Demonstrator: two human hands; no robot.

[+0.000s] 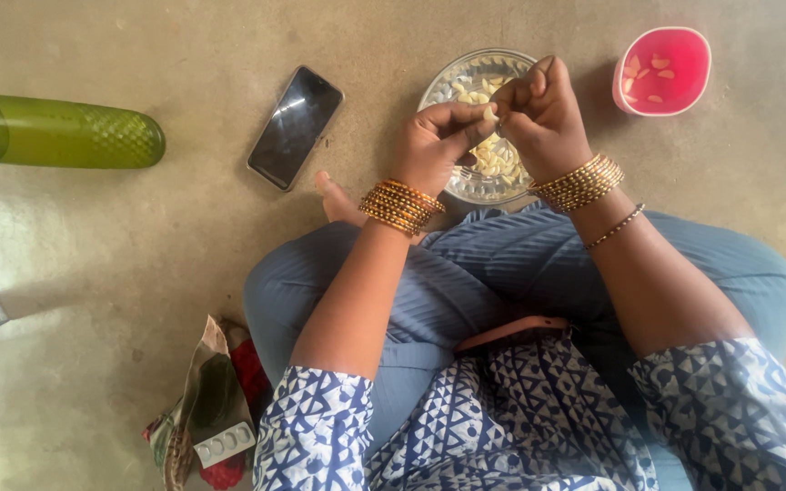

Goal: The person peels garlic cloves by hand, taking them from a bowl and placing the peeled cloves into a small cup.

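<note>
On the floor, nearest: a person sits cross-legged in blue trousers and a patterned blue-and-white top.
Lap: a flat brown thing (513, 332) rests at the waist; what it is cannot be told.
Near the left knee: crumpled wrappers (206, 400) and a pill strip (224, 444) lie set aside.
Left hand (434, 145): fingers pinch one side of a garlic clove (490, 113), steadying it.
Right hand (543, 114): fingers curl tight on the same clove from the other side, seemingly picking at its skin.
Clove's place: held between both hands, above the glass bowl (443, 86), so bits drop in.
Bowl: pale cloves fill it, just beyond the shins.
Farther left: a phone (295, 127), a green bottle (61, 132).
Farther right: a pink cup (663, 70) holding a few pale pieces.
</note>
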